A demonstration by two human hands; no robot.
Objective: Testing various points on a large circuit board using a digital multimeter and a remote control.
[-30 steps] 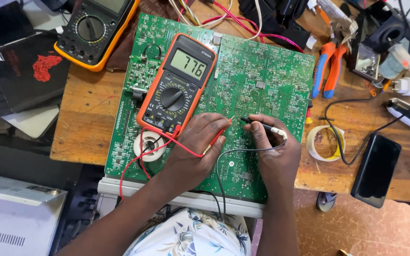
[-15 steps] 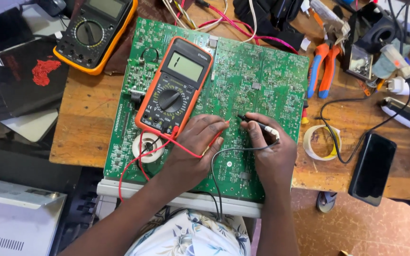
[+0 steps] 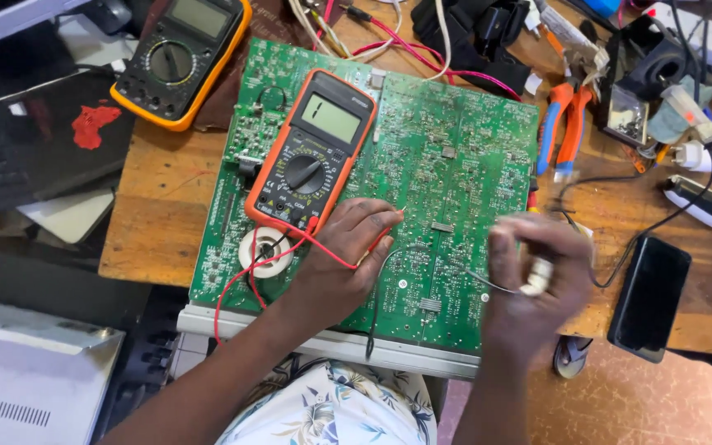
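A large green circuit board [image 3: 455, 165] lies on a wooden table [image 3: 158, 206]. An orange multimeter [image 3: 311, 152] rests on the board's left half. My left hand [image 3: 344, 255] presses down on the board just below the meter, gripping a red probe whose red lead [image 3: 265, 264] loops to the left. My right hand [image 3: 533, 280], blurred, hovers over the board's right edge and holds a black-wired probe with a white grip [image 3: 537, 276]; its tip is off the board.
A second, yellow-cased multimeter [image 3: 179, 58] sits at the top left. Orange-and-blue pliers [image 3: 562, 124], a black phone [image 3: 648, 297], a power strip and tangled cables crowd the right side. A white ring-shaped part [image 3: 265, 251] lies on the board.
My right hand has pulled its probe off the board's middle and swung right to the board's edge. The meter's display has changed. My left hand stays put.
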